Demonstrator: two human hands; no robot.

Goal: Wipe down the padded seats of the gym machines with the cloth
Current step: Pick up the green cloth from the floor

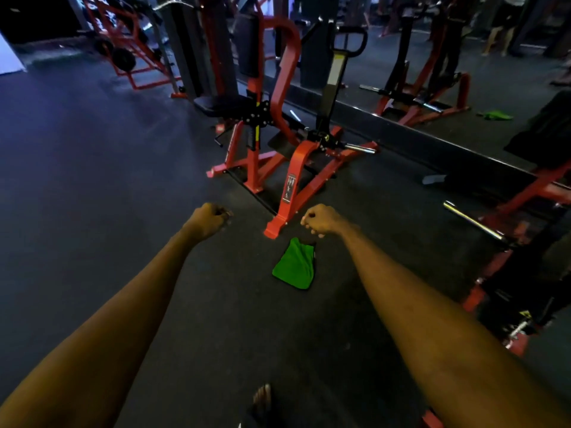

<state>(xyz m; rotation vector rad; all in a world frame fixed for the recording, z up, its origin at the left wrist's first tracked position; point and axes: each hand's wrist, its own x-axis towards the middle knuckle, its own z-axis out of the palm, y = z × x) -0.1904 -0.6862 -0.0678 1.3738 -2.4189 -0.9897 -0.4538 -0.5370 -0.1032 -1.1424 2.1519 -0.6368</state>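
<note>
Bright green cloth (295, 264), plain, with a dark trim along its edge. Floor (92, 149): uniform dark grey. Nearest gym machine: red painted frame (296, 168), black padded seat (222, 105), black back pad (247, 44), chrome weight peg (360, 147) and a grey-and-white pictogram label (289, 188) on the red front leg. Rear rack: red, with black weight plates (123, 58). The cloth's mirror reflection (496, 115) shows the same green.

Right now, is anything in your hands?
Nothing is held. The left hand and right hand are both curled into empty fists, and the green cloth lies on the floor near the right hand.
</note>
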